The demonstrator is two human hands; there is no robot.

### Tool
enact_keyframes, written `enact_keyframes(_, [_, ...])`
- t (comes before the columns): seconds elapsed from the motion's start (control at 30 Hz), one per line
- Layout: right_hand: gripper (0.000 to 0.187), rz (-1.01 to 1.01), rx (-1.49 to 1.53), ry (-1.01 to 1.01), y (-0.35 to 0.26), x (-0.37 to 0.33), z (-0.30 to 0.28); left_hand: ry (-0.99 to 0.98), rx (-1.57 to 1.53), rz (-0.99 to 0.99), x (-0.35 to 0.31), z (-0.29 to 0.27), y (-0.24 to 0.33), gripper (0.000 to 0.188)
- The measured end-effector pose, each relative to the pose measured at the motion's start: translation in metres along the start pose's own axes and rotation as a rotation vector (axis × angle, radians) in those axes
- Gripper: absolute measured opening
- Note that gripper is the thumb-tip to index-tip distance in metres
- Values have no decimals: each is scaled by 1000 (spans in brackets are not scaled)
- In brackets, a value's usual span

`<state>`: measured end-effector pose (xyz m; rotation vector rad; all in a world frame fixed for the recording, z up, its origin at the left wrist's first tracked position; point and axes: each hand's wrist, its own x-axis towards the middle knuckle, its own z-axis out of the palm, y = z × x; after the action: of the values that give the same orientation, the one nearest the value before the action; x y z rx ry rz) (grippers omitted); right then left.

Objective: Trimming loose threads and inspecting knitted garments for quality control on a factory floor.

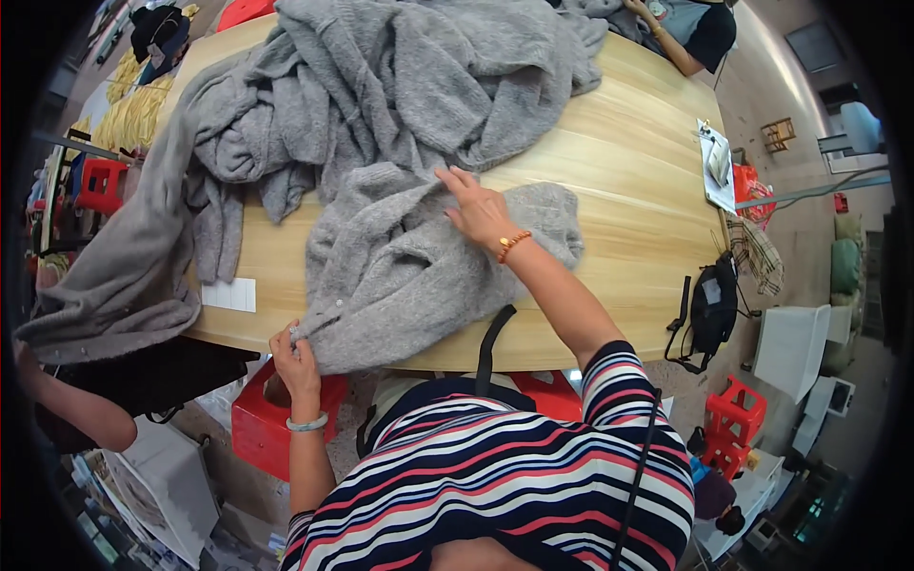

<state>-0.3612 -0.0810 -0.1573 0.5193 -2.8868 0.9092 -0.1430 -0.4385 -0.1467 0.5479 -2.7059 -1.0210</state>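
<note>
A grey knitted garment (400,271) lies spread on the light wooden table (619,190) in front of me. My left hand (295,357) pinches its lower corner at the table's near edge, beside a row of small buttons. My right hand (476,209) rests flat on the garment's upper part, fingers spread, with an orange bead bracelet on the wrist. Behind it sits a big heap of similar grey knitwear (400,76), one piece trailing off the table's left side.
White paper labels (228,295) lie near the table's left edge. Red plastic stools (271,423) stand under the table. A black bag (712,309) hangs at the right edge, a clipboard (716,162) lies above it. Another person's arm (76,414) shows at left, another's (666,38) at the far end.
</note>
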Motion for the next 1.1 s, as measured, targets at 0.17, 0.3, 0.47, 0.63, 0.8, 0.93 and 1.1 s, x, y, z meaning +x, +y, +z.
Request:
enact_keyframes(0.17, [30,183,-19,-270,19,41,43,30,-9,37,18,-37,-1,33])
enact_keyframes(0.3, [28,338,268,394,23,52,-69,174,-7,23,41,-76,8,26])
enact_keyframes(0.47, [25,109,101,790,65,-14,-227,-10,-53,277,69,-40,55,22])
enact_keyframes(0.63, [27,622,-516,492,177,-129,-220,-270,-94,334,59,80,56,25])
enact_keyframes(0.8, [33,996,-288,222,209,-212,-159,-560,-340,164,30,125,72,31])
enact_keyframes(0.93, [36,805,-304,170,171,-228,-143,-824,-545,165,11,128,57,33])
enact_keyframes(1.1, [32,545,378,-239,73,-174,-118,-841,-364,133,-4,119,42,24])
